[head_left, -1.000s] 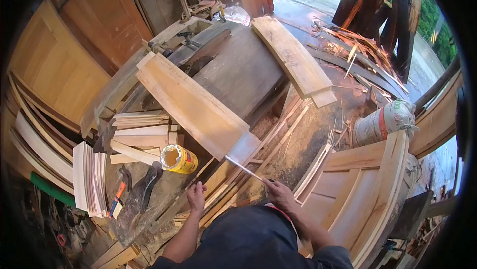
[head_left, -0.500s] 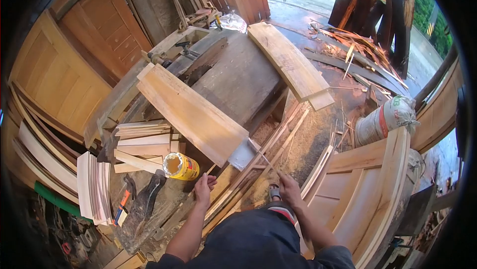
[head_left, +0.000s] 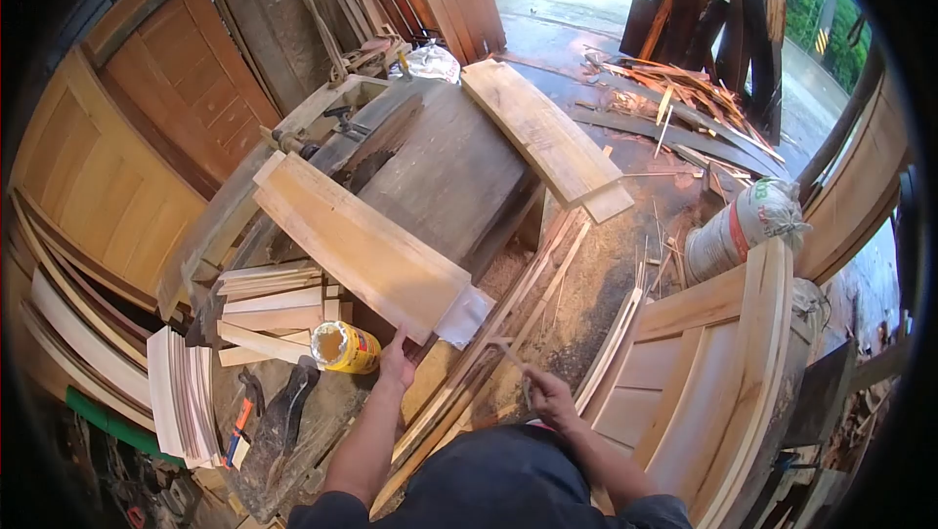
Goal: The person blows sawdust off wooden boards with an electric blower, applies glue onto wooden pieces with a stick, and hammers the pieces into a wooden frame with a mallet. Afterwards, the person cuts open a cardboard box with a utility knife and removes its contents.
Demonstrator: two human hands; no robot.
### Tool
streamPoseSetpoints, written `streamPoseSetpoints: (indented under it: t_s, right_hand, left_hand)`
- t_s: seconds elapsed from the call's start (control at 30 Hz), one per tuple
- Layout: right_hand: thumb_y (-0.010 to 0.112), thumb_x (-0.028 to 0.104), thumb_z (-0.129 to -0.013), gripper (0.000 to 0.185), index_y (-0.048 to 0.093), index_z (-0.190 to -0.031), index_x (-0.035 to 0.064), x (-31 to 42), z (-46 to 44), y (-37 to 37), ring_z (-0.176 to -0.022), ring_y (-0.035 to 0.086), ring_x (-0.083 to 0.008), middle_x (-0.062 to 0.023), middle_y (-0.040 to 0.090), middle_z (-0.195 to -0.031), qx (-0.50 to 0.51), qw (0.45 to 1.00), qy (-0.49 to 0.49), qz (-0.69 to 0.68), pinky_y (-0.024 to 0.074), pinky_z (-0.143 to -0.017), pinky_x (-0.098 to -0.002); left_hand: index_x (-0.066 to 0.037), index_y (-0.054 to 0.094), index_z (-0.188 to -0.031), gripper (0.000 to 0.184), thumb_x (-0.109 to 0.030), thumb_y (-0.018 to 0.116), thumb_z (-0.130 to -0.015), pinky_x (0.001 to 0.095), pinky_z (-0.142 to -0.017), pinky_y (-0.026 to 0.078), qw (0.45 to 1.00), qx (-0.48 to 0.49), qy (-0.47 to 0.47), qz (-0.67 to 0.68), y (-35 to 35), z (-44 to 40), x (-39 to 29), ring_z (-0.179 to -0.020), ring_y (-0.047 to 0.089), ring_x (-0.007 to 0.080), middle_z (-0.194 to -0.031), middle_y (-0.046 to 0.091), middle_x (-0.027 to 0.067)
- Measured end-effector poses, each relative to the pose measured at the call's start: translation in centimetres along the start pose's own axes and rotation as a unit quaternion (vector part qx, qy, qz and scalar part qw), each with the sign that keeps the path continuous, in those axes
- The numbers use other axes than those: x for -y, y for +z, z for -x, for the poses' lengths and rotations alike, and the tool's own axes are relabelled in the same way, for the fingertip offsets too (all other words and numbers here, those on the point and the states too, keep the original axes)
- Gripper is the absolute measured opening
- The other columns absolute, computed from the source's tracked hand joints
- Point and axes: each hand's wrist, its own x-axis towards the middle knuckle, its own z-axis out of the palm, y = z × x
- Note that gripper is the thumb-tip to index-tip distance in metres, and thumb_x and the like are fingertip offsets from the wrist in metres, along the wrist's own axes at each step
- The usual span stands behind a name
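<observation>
Past the table (head_left: 445,163)'s near edge, the left hand (head_left: 395,367), grip unclear, seemingly steadies a wide pale wooden board (head_left: 357,241); the right hand (head_left: 551,400) clenches a thin pale stick (head_left: 511,355).

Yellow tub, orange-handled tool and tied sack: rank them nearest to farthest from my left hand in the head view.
1. Yellow tub, just left of your left hand.
2. Orange-handled tool, farther left.
3. Tied sack, far off to the right.

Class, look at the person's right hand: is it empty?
No, the right hand is closed around a thin tool that sticks out beyond the fingers.
</observation>
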Motion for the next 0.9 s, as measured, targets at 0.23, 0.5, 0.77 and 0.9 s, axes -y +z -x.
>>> streamPoseSetpoints:
  t_s: [0.23,0.5,0.77,0.9]
  right_hand:
    - [0.055,0.006,-0.099,0.033,0.063,-0.132,0.0049,-3.9,-1.5,-5.6,-0.084,0.062,-0.0106,-0.0064,0.068,-0.095,-0.136,0.984,0.094,-0.067,0.0503,-0.074,-0.0254]
    - [0.056,0.007,-0.098,0.033,0.064,-0.131,0.0039,-7.1,-5.0,-7.7,-0.076,0.06,-0.0127,-0.0069,0.065,-0.085,-0.132,0.981,0.12,-0.078,0.0502,-0.07,-0.0283]
    - [0.051,0.005,-0.101,0.035,0.061,-0.135,0.0038,-9.4,-8.3,-12.4,-0.072,0.055,-0.0067,0.0006,0.061,-0.084,-0.142,0.977,0.122,-0.103,0.0462,-0.064,-0.0222]
    - [0.05,0.006,-0.102,0.035,0.06,-0.136,0.0036,-9.9,-10.6,-12.8,-0.071,0.053,-0.0059,0.0011,0.06,-0.085,-0.139,0.983,0.084,-0.087,0.0445,-0.062,-0.0212]
  left_hand:
    - [-0.005,0.066,-0.113,0.043,-0.032,0.081,-0.084,0.0347,-0.074,0.054,0.984,-0.068,0.164,-0.025,3.5,3.4,-4.5,-0.086,0.068,0.0195,-0.103,0.07,0.0066]
    - [0.0,0.059,-0.126,0.049,-0.02,0.076,-0.085,0.0358,-0.081,0.058,0.99,-0.079,0.116,0.009,8.6,-2.0,-3.8,-0.097,0.069,0.0247,-0.115,0.067,0.0132]
    - [0.003,0.042,-0.142,0.083,-0.009,0.08,-0.07,0.048,-0.095,0.053,0.809,-0.218,0.389,-0.384,20.6,2.2,-8.9,-0.109,0.064,0.0376,-0.121,0.062,0.0216]
    - [-0.003,0.02,-0.155,0.109,-0.01,0.079,-0.065,0.0529,-0.111,0.036,0.724,-0.277,0.337,-0.534,26.6,-3.4,-6.1,-0.135,0.038,0.0403,-0.153,0.03,0.0214]
